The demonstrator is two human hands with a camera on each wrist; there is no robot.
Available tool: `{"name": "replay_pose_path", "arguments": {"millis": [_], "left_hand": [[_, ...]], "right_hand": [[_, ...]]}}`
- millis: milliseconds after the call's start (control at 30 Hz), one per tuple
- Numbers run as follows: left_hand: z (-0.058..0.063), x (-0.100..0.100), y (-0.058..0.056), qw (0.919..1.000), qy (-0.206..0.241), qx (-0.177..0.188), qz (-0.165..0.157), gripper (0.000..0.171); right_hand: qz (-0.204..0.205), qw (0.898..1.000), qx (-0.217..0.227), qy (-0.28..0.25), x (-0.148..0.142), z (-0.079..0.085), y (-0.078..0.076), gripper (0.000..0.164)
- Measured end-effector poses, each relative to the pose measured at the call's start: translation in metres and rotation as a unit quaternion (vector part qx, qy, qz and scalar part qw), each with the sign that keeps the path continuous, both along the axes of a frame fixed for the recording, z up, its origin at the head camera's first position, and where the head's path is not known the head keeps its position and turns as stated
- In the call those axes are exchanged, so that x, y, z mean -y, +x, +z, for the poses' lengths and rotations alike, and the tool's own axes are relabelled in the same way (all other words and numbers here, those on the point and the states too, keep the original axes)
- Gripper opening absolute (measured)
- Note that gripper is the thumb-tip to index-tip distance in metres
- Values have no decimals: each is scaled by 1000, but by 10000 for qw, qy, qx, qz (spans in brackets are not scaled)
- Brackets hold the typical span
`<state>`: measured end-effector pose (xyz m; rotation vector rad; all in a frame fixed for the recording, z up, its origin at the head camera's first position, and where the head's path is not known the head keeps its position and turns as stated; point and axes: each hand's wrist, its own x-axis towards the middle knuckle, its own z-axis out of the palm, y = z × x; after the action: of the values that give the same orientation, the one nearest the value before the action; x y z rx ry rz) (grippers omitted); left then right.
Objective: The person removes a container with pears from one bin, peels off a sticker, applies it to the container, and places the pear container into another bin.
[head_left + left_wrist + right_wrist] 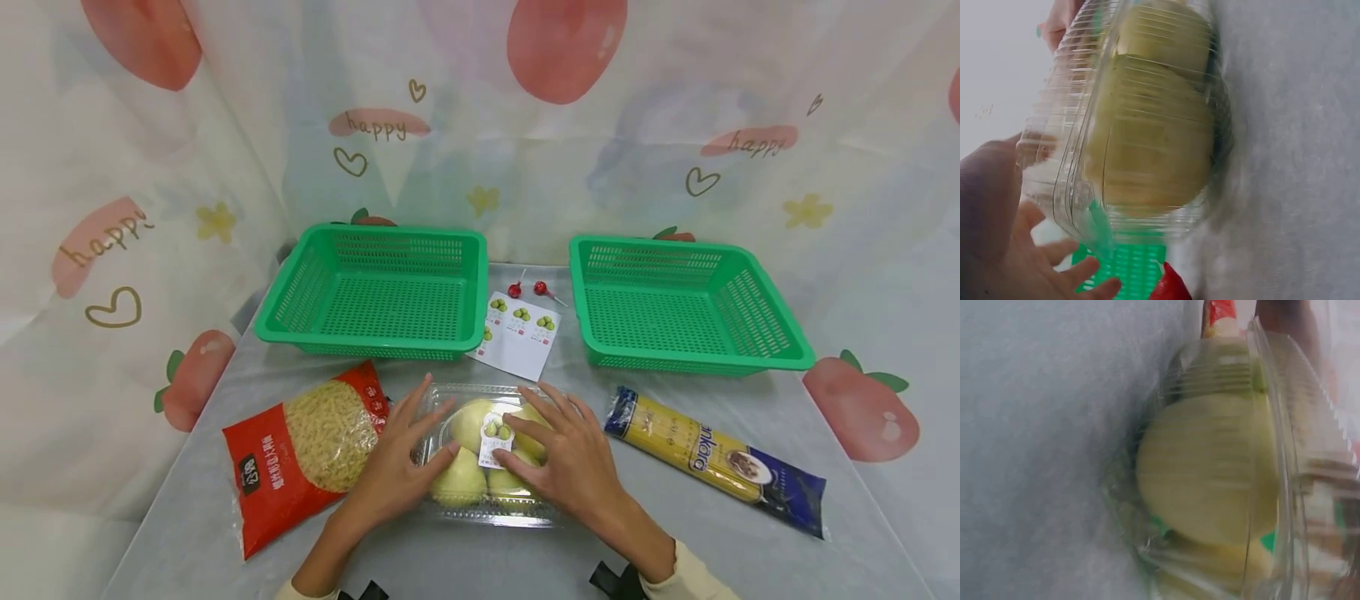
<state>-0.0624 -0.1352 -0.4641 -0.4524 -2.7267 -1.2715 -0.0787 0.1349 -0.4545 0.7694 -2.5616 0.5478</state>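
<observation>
A clear plastic clamshell box [517, 518] with several round yellow-green fruits [459, 479] sits on the grey table in front of me. On its lid is a white sticker label [492, 457] with a picture of green fruit. My left hand [401, 454] lies over the box's left side, fingers spread, thumb reaching toward the label. From the right, my right hand [573, 454] rests on the lid, its thumb and forefinger tips at the label's right edge. Through the box wall, both wrist views show the fruits [1154, 137] up close, and the right one is blurred.
Two green baskets [371, 343] [697, 362] stand at the back. Between them lie a sheet of fruit stickers [522, 343] and two red lollipops [514, 290] [541, 288]. A red bag of pasta [300, 450] lies at left, a yellow-and-blue pasta packet [712, 458] at right.
</observation>
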Motion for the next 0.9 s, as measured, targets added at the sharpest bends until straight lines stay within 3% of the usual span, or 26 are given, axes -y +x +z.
{"name": "replay_pose_path", "arguments": {"millis": [100, 167, 233, 333, 500, 600, 900], "left_hand": [[-2, 3, 1, 9945, 846, 592, 147, 74], [-2, 4, 2, 9849, 1363, 1039, 248, 81], [-2, 5, 3, 9731, 1792, 1404, 340, 84], [-1, 5, 1, 9588, 2230, 1712, 420, 86], [-1, 5, -3, 9497, 2484, 1820, 566, 84], [-2, 5, -4, 9459, 2612, 1801, 683, 81], [-2, 2, -3, 9407, 2616, 2008, 792, 74]], "right_hand": [[-327, 9982, 432, -259, -8, -2, 0, 50], [-627, 9929, 836, -563, -15, -2, 1, 59], [-916, 9813, 1399, -951, -23, -3, 2, 70], [-1206, 9512, 2373, -1561, -33, -5, 6, 79], [-1319, 8924, 3581, -2408, -38, -10, 14, 74], [-1350, 8685, 3934, -2698, -36, -12, 18, 66], [-1144, 8370, 4013, -3540, -29, -21, 22, 46]]}}
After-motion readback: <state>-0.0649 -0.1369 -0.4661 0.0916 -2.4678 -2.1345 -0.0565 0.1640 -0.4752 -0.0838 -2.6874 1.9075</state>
